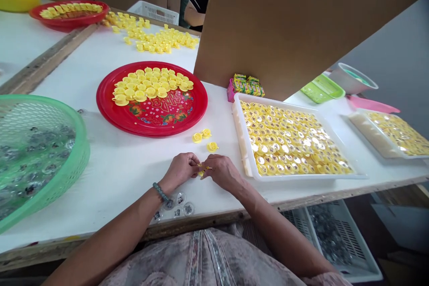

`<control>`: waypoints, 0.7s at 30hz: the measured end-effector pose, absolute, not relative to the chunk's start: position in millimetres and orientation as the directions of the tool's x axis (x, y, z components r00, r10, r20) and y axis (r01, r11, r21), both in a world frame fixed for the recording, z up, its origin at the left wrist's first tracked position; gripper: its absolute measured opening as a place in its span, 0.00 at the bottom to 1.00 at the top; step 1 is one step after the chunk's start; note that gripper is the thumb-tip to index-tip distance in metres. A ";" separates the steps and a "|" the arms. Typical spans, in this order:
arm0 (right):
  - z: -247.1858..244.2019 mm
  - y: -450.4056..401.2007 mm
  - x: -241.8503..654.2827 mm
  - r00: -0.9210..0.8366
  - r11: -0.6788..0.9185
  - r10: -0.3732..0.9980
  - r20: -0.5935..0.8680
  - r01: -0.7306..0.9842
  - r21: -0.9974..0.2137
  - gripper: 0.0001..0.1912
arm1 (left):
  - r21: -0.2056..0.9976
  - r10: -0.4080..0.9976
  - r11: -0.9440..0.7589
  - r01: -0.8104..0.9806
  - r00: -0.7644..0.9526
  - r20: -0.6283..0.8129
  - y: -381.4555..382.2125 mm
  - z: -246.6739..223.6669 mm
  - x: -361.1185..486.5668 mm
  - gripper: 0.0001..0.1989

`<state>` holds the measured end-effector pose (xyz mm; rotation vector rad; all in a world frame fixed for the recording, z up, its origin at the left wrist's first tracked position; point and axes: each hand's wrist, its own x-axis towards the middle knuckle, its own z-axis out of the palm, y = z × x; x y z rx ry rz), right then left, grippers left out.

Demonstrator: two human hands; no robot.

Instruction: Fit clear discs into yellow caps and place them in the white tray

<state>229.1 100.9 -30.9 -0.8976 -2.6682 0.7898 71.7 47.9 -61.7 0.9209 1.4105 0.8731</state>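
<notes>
My left hand (182, 169) and my right hand (221, 170) meet over the white table, fingertips pinched together. Between them shows a small yellow plastic piece (201, 172), mostly hidden by the fingers. Just beyond my hands lie three loose yellow cup-shaped plastic pieces (212, 146). By my left wrist, several clear round discs with dark printed figures (188, 208) rest on the table. Further off, a red patterned tray (150, 127) carries rows of yellow cup-shaped pieces (150, 92). To the right, a white tray (246, 161) is filled with yellow pieces bearing printed clear discs (295, 138).
A green mesh basket (80, 143) of clear discs stands at left. A cardboard panel (268, 31) rises behind a pink box (230, 90) of small yellow-green packets. Loose yellow pieces (161, 40) and another red tray (67, 22) lie at the back, near other people (197, 9).
</notes>
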 end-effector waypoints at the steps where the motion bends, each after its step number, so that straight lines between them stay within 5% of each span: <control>1: -31.1 101.5 229.1 -0.790 0.669 0.612 0.033 0.494 -0.555 0.05 | 0.902 0.903 0.431 0.030 -0.011 -0.430 49.1 -62.2 71.9 0.08; 6: -35.6 100.4 230.8 -0.779 0.662 0.624 0.061 0.486 -0.570 0.04 | 0.880 0.881 0.472 0.054 0.020 -0.473 51.3 -58.8 68.6 0.12; 13: -36.1 73.0 249.5 -0.759 0.749 0.636 0.142 0.561 -0.353 0.06 | 0.876 0.876 0.466 0.123 0.074 -0.476 44.8 -51.5 63.1 0.18; 21: 16.4 89.8 356.4 -0.275 0.456 0.864 0.421 0.782 -0.424 0.10 | 0.810 0.835 0.543 0.223 -0.038 -0.549 53.5 -64.3 46.6 0.29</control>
